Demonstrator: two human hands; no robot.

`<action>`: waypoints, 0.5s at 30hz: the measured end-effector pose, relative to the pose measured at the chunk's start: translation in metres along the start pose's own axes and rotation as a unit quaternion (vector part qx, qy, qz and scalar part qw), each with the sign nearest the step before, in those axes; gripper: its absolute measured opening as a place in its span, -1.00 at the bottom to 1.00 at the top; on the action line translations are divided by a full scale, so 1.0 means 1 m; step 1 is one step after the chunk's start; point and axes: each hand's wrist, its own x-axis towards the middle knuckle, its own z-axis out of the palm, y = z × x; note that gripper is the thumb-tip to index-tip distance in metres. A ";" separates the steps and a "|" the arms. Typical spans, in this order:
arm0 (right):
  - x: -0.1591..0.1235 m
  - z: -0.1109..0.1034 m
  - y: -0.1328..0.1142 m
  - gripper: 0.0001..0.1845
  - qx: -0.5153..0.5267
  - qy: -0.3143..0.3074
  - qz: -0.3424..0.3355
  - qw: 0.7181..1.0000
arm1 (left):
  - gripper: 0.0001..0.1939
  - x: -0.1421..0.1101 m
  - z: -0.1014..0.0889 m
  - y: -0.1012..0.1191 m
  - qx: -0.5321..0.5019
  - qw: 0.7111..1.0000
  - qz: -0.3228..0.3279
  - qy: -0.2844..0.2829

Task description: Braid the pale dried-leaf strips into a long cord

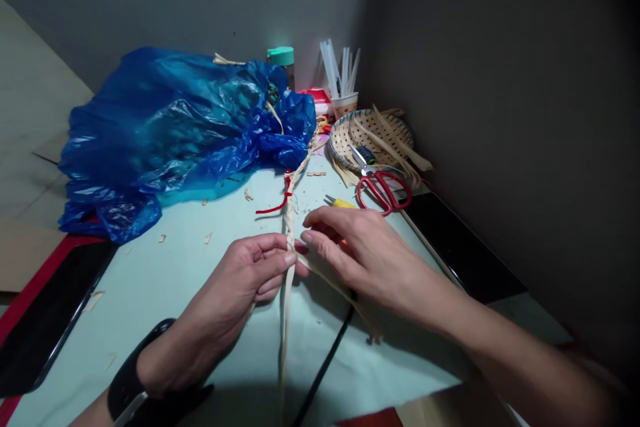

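A pale braid (289, 219) of flat straw-like strips runs from the back of the table toward me. My left hand (250, 270) pinches it between thumb and fingers where the plaiting ends. From that pinch, one loose strip (287, 313) hangs straight toward me and another strip (340, 289) slants off to the right, under my right hand. Just right of the braid is my right hand (363, 243), thumb and forefinger curved and slightly apart, with nothing visible between them. A red cord (273, 209) is tied around the braid farther up.
Red-handled scissors (385, 192) lean by a woven basket (345, 137) holding strips. A yellow-handled tool (344, 203) lies partly behind my right hand. A blue plastic bag (185, 120) fills the back left. Black flat devices (55, 310) lie at both sides; a straw cup (345, 104) stands behind.
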 end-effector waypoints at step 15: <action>0.008 0.013 0.010 -0.73 0.193 -0.123 0.047 0.972 | -0.83 -0.009 -0.005 0.007 0.235 0.970 0.051 0.017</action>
